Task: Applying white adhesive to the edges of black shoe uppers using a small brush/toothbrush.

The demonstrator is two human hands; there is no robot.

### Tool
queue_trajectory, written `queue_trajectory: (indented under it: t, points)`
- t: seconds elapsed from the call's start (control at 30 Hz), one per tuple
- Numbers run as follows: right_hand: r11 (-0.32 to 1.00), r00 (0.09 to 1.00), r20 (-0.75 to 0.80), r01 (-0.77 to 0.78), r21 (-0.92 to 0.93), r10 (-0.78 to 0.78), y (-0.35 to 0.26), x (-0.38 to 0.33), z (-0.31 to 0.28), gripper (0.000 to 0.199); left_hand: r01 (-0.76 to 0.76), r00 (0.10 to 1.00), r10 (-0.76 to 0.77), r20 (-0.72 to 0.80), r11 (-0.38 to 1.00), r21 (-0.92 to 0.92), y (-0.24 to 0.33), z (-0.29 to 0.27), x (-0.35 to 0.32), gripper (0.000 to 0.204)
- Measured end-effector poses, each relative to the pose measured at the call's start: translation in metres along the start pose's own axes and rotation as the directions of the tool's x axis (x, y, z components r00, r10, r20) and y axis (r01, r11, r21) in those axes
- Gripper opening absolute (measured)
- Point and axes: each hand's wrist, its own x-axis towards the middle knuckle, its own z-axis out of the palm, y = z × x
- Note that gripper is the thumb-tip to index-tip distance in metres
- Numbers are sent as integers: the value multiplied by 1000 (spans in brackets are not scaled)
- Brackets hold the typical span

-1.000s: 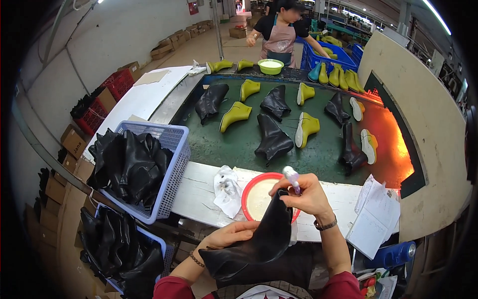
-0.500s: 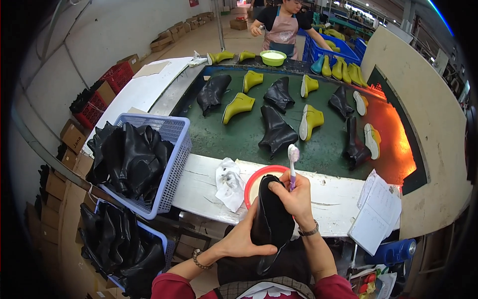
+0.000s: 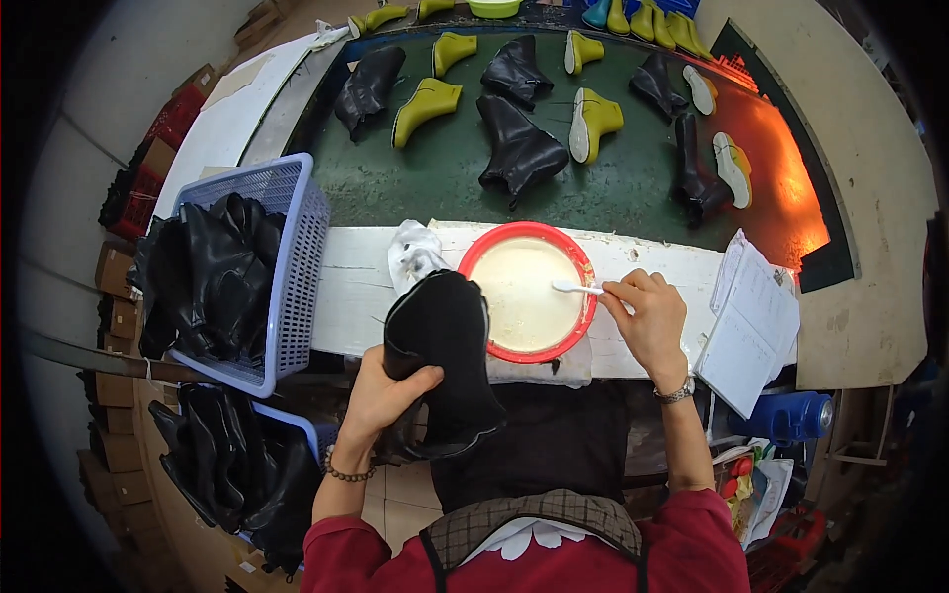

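My left hand (image 3: 379,393) grips a black boot upper (image 3: 442,341), thumb across its dark lining. The upper is tilted in front of the white bench edge, overlapping the lower left of a red-rimmed bowl (image 3: 526,230). Creamy white liquid (image 3: 522,296) fills much of that bowl. Between the fingers of my right hand (image 3: 647,321) is a toothbrush (image 3: 581,289), its head over the liquid at the bowl's right side. Whether the bristles touch the liquid I cannot tell. A stained white cloth (image 3: 415,252) lies left of the bowl.
Black uppers and yellow boot lasts (image 3: 427,109) lie spread on the green conveyor (image 3: 386,188) beyond. Blue baskets (image 3: 306,217) of black uppers stand at left. Written sheets (image 3: 753,321) lie at right, above a blue bottle (image 3: 786,417). An orange glow lights the conveyor's right end.
My right hand has left the upper and carried the toothbrush right, over the bowl. My left hand has moved left with the upper. The view has tipped down, so the co-worker is out of sight.
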Motion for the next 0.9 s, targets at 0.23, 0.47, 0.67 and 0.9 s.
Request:
queue_trajectory:
  t: [0.23,0.47,0.67,0.9]
  points:
    - [998,999,16,32,60,-33,4,-5,-4,13,14,982,-28,185,997,76,11,1,13,29]
    - [849,969,-43,234,473,-242,-27,36,-30,19,86,872,-118,475,992,87,14,12,26,36]
    - [830,956,-93,288,477,-279,-22,38,-25,21,21,939,-10,345,999,-28,34,15,19,31]
    - [832,968,-120,249,496,-219,-35,21,-18,19,-158,987,160,20,983,-97,36,17,11,23]
